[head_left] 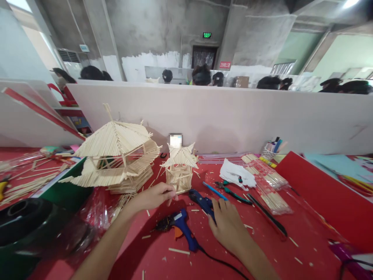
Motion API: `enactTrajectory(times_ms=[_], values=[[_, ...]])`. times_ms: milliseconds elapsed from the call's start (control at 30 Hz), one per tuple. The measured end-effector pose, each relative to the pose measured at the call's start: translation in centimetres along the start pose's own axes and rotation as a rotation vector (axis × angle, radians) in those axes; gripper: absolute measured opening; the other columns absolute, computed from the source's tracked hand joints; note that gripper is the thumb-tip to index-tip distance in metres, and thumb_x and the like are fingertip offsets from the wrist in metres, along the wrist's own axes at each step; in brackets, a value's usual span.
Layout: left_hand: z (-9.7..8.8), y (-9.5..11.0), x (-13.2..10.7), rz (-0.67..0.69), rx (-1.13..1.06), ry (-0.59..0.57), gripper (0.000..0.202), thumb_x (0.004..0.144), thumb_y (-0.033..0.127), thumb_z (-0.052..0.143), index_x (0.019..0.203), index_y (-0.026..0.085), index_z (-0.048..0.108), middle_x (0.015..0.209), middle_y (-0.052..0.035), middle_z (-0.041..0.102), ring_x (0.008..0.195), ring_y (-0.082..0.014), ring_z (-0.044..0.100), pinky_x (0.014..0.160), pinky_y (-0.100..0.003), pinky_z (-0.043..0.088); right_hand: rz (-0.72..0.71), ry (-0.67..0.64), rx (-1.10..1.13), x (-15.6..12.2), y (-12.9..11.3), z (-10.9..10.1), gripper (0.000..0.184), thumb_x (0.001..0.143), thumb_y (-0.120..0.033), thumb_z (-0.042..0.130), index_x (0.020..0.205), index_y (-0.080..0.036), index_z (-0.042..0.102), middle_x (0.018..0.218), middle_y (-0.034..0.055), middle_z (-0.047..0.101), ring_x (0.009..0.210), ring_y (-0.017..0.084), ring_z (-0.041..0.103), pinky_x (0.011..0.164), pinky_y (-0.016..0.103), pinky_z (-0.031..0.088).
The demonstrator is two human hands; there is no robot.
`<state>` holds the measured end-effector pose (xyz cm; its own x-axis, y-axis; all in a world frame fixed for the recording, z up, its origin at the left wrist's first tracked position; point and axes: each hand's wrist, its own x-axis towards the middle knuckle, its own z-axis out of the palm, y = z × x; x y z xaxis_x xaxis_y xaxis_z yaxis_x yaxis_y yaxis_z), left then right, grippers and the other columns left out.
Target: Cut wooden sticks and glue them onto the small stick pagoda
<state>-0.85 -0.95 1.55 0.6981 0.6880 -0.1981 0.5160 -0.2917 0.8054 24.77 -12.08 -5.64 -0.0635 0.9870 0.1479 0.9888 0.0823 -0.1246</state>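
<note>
My right hand [226,222] is closed around the handles of a blue hand cutter [201,200], whose dark head points left toward a small stick pavilion [178,171]. Just in front of that pavilion is my left hand [159,195], its fingers bent and close together; whether a small piece is between them cannot be made out. A blue glue gun [184,229] with an orange trigger lies on the red table below both hands, its cable running to the lower right. On the left stands a larger wooden-stick pavilion [116,155] with a wide slatted roof.
Green-handled pliers [236,193], a blue pen [215,191], a black-handled tool [269,217] and a white cloth [237,173] lie to the right. Bagged sticks [269,190] sit beside a red box [326,194]. A dark round container [32,229] is at left. Several people sit beyond the partition [233,116].
</note>
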Motion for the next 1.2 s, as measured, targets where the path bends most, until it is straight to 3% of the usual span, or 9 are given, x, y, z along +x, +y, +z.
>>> enactTrajectory(times_ms=[133, 233, 367, 567, 767, 1200], values=[[-0.4, 0.2, -0.4, -0.002, 0.001, 0.025, 0.037, 0.093, 0.046, 0.045, 0.083, 0.017, 0.065, 0.066, 0.0013, 0.057, 0.062, -0.0133, 0.049, 0.057, -0.023, 0.035, -0.015, -0.05, 0.431, -0.1, 2.0, -1.6, 0.041, 0.1, -0.032, 0.032, 0.126, -0.021, 0.061, 0.12, 0.0131, 0.07, 0.11, 0.028, 0.066, 0.092, 0.042, 0.052], [-0.4, 0.5, -0.5, 0.024, -0.015, 0.03, 0.038, 0.092, 0.048, 0.046, 0.077, 0.017, 0.062, 0.064, 0.002, 0.053, 0.061, -0.0134, 0.047, 0.058, -0.023, 0.035, -0.059, -0.18, 0.688, 0.4, 2.4, -3.4, 0.044, 0.1, -0.045, 0.037, 0.131, -0.025, 0.06, 0.133, 0.009, 0.064, 0.124, 0.027, 0.059, 0.104, 0.044, 0.046], [-0.4, 0.8, -0.6, 0.018, -0.045, 0.038, 0.035, 0.091, 0.046, 0.047, 0.076, 0.017, 0.061, 0.063, 0.0031, 0.048, 0.059, -0.013, 0.042, 0.058, -0.024, 0.034, -0.117, -0.31, 0.863, 1.4, 1.2, -4.6, 0.045, 0.098, -0.048, 0.041, 0.134, -0.028, 0.059, 0.138, 0.0064, 0.061, 0.129, 0.025, 0.055, 0.11, 0.044, 0.04], [-0.4, 0.9, -0.6, -0.003, -0.002, 0.024, 0.032, 0.091, 0.041, 0.046, 0.077, 0.017, 0.062, 0.062, 0.0037, 0.046, 0.058, -0.0123, 0.039, 0.056, -0.023, 0.03, -0.164, -0.369, 0.929, 2.2, -0.4, -4.7, 0.04, 0.098, -0.043, 0.047, 0.131, -0.027, 0.062, 0.132, 0.0067, 0.066, 0.121, 0.026, 0.062, 0.107, 0.047, 0.043], [-0.2, 0.9, -0.4, -0.021, 0.017, 0.038, 0.027, 0.089, 0.034, 0.047, 0.083, 0.016, 0.065, 0.063, 0.0038, 0.047, 0.058, -0.0121, 0.039, 0.056, -0.023, 0.03, -0.184, -0.35, 0.952, 2.4, -0.6, -5.1, 0.036, 0.098, -0.038, 0.048, 0.127, -0.028, 0.066, 0.129, 0.0049, 0.068, 0.119, 0.026, 0.063, 0.106, 0.044, 0.045], [0.1, 1.1, -0.2, -0.083, 0.016, 0.016, 0.029, 0.089, 0.037, 0.043, 0.076, 0.016, 0.058, 0.064, 0.0033, 0.048, 0.06, -0.0124, 0.045, 0.057, -0.024, 0.033, -0.22, -0.381, 0.91, 2.7, -0.6, -5.7, 0.041, 0.1, -0.04, 0.046, 0.134, -0.024, 0.061, 0.136, 0.0066, 0.063, 0.124, 0.026, 0.06, 0.108, 0.042, 0.042]])
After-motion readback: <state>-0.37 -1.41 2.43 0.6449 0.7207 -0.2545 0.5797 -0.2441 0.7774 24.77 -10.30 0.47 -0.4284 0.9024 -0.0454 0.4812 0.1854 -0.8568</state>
